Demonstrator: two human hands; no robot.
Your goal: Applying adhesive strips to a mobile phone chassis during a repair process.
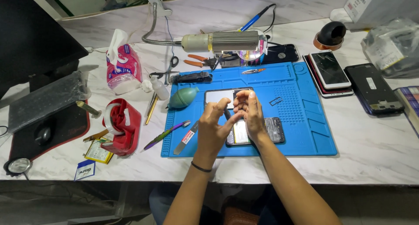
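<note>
Head view: both bare hands meet above the blue silicone repair mat [305,133], fingertips pinched together. The left hand [212,128] and the right hand [249,110] hold a small dark narrow part [227,114] between them; what it is, too small to tell. Left thumb and forefinger are narrow on it and the right fingers are curled close around its top. A black band sits on the left wrist. Directly under the hands lies an opened smartphone with exposed circuit board and pale battery [275,130], flat on the mat, partly hidden by the hands. Behind the hands on the mat is a grey rectangular phone panel [216,96]. A teal rubber air-blower bulb [183,97] lies at the mat's left edge, a purple pen-shaped tool [168,134] just left of the mat on the white marble counter [375,155]. A red tape dispenser [123,127] stands further left, a pink tissue pack [123,68] behind it. A gooseneck lamp with ribbed metal head [222,42] hangs over the mat's far edge. Two stacked smartphones [329,72] lie right of the mat.
</note>
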